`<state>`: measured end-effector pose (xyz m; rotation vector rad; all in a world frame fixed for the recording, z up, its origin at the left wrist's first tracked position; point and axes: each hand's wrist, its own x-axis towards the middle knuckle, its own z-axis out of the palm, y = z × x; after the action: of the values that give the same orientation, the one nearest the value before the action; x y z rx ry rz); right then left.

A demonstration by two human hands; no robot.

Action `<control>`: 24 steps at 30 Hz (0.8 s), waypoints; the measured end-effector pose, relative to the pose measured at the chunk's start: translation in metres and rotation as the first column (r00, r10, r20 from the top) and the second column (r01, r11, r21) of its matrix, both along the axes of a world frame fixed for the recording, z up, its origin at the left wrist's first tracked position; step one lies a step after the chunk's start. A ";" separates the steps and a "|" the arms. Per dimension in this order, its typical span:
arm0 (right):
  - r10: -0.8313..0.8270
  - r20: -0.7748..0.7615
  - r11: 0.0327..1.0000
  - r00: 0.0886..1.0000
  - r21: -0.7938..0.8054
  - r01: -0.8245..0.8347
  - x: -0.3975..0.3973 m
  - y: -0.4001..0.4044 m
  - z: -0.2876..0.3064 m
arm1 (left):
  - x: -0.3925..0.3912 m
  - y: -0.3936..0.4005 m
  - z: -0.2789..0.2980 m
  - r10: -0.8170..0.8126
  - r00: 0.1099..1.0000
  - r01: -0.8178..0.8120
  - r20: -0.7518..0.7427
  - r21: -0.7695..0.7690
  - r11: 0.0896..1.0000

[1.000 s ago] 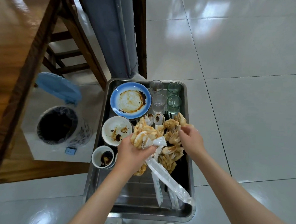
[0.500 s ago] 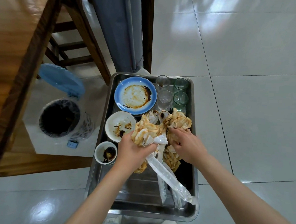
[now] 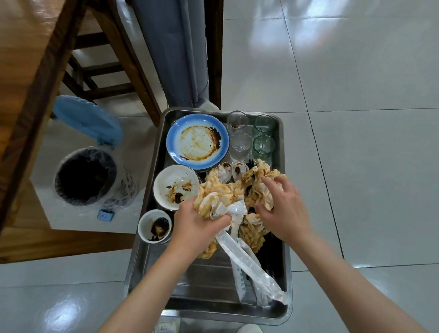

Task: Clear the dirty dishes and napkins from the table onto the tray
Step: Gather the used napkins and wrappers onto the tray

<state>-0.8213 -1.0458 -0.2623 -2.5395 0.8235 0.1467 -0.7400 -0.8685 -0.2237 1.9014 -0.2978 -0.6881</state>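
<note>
Wooden table edge (image 3: pixel 37 85) runs along my left, chair legs (image 3: pixel 111 66) behind it, grey padded column (image 3: pixel 179 44) right behind the tray; glossy tile floor (image 3: pixel 357 97) all around. Open trash bin (image 3: pixel 85 176) with clear liner and flipped-up blue lid (image 3: pixel 88 117) stands left of the tray, near but apart. Steel tray (image 3: pixel 144 264), rectangular, long axis running away from me, is directly below me, my shoes at its near edge. On it: blue-rimmed plate (image 3: pixel 198 141) with brown sauce smears at far left, four glasses (image 3: pixel 240 145) far right in a tight square, white bowl (image 3: pixel 175 187) and small sauce cup (image 3: pixel 154 226) down the left side, ceramic spoons (image 3: pixel 238 170) peeking out past the napkins. Stained napkins (image 3: pixel 257 193), crumpled, orange-blotched, soft paper, sit heaped mid-tray, covering the black chopsticks (image 3: pixel 269 258) on the right side. My left hand (image 3: pixel 197 226) grips a wad of napkins plus crinkly clear plastic wrappers (image 3: pixel 248 267); the wrappers trail long and diagonal toward the tray's near right corner. My right hand (image 3: pixel 284 210) has fingers curled down, clawing into the right napkin clump, thumb on its near side.
</note>
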 end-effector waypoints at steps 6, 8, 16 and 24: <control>0.012 -0.072 0.999 0.997 0.033 -0.010 -0.005 0.004 0.004 | -0.006 0.002 -0.001 -0.045 0.997 0.040 0.057 0.080 0.996; 0.007 -0.070 0.999 0.998 0.048 -0.004 -0.009 0.004 0.007 | -0.011 0.004 -0.003 -0.070 0.994 0.057 0.088 0.134 0.989; -0.010 -0.048 0.996 0.999 0.093 0.014 -0.026 0.003 0.025 | -0.041 0.003 -0.012 -0.199 0.953 0.153 0.227 0.203 0.967; -0.019 -0.029 0.995 0.999 0.094 0.021 -0.038 0.000 0.029 | -0.031 -0.010 -0.017 -0.180 0.917 0.089 0.356 0.258 0.962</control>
<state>-0.8589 -1.0456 -0.2328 -2.4455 0.8327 0.2097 -0.7710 -0.8787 -0.2411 2.2580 -0.6203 -0.4575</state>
